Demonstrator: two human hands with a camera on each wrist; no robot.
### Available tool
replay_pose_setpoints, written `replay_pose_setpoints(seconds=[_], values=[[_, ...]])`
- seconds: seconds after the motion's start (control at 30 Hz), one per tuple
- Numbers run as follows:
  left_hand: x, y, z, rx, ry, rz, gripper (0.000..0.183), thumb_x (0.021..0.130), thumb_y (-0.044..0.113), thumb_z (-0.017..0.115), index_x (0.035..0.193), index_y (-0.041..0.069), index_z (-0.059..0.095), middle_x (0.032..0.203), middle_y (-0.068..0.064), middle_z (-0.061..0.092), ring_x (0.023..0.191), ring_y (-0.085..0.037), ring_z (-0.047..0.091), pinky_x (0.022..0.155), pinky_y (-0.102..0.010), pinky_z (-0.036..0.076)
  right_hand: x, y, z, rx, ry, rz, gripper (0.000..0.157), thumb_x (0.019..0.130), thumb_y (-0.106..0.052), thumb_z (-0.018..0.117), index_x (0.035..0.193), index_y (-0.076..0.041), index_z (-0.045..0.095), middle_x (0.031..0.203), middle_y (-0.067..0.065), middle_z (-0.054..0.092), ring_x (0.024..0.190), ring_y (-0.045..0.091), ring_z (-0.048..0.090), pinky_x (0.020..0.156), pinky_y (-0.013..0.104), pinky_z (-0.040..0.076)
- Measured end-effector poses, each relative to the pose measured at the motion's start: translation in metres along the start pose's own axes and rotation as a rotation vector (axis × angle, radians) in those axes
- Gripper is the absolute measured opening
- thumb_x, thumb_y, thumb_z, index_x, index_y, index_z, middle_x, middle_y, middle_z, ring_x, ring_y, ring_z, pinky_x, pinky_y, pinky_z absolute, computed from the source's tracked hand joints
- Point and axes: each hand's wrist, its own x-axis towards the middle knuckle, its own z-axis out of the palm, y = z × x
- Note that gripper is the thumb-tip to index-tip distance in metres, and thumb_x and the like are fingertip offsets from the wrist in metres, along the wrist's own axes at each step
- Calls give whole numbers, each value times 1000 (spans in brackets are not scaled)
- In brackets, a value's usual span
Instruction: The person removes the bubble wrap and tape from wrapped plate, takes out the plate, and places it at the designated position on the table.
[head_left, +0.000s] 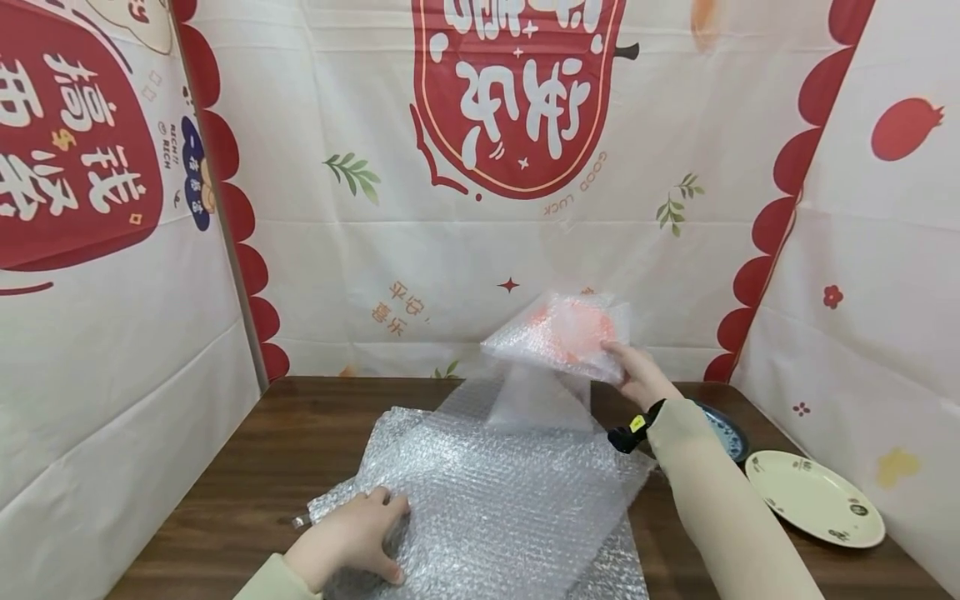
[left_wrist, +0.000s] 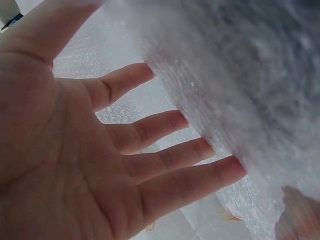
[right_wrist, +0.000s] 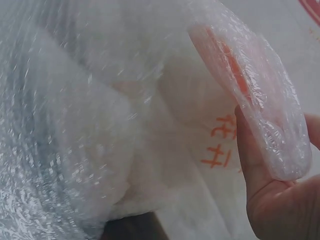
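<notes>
My right hand holds up a pink-orange plate wrapped in bubble wrap by its right side, above the far edge of the table. In the right wrist view, the wrapped plate is edge-on, pinched between thumb and fingers. A long tail of the clear bubble wrap trails from it down to the bubble wrap sheets spread on the table. On the left part of these sheets rests my left hand, fingers apart. The left wrist view shows its fingers nearly straight, with the tips at the wrap.
A cream oval plate with small dark motifs lies on the right of the dark wooden table. Behind it is a blue patterned dish, partly covered by the right sleeve. Printed cloth walls off the back and both sides.
</notes>
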Motion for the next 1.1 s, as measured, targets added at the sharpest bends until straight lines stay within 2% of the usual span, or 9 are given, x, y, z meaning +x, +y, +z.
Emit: replay_pose_setpoints(seconds=[0.2,0.3,0.5,0.7,0.77,0.83,0.97,1.1], values=[[1,1,-2,18,30,15,72,59,42,89,114,8,58,105,-15,56,91,-38,57,74,-52,51,-16,-20,5,24,-22,-21,21,96,-19,62,110,-13,48,97,-5,54,79,9,57,68,22,50],[3,1,-3,9,20,5,73,60,42,88,116,8,58,109,-16,56,95,-40,57,77,-54,51,-23,-29,9,67,-53,-32,23,96,-17,62,113,-13,48,98,-4,57,82,9,60,70,23,52],[2,2,-5,-34,-26,-30,76,61,42,88,121,7,57,115,-18,55,100,-42,56,82,-56,49,-39,-38,19,116,-156,-58,5,98,-15,59,101,-11,60,90,-1,66,80,11,64,67,23,54],[3,2,-3,-30,-14,-19,76,61,43,88,121,8,57,116,-19,55,100,-42,56,82,-56,50,-55,-43,28,99,-257,-73,12,100,-16,54,97,-10,63,91,0,67,80,13,65,67,23,55],[4,3,-3,-27,-7,-13,76,62,43,88,121,8,57,116,-19,55,101,-43,56,82,-56,49,-61,-41,32,87,-275,-69,14,101,-16,52,97,-10,64,92,0,67,81,13,65,66,23,55],[3,1,-3,-20,0,-5,77,62,44,88,122,7,57,116,-19,55,101,-43,56,83,-56,49,-66,-35,36,38,-277,-73,13,101,-17,52,97,-12,63,92,-1,65,75,12,64,59,20,51],[-2,-1,-2,-15,-5,-34,81,63,47,86,127,8,57,125,-22,54,110,-46,53,85,-61,46,-74,-11,42,-44,-286,-68,14,102,-16,51,98,-13,64,92,-1,66,71,11,64,53,17,47],[-7,1,-1,9,7,-65,82,62,51,84,128,11,58,131,-22,53,116,-48,51,84,-66,45,-81,16,44,-64,-307,-26,13,101,-14,51,110,-8,57,101,2,66,89,14,66,71,24,55]])
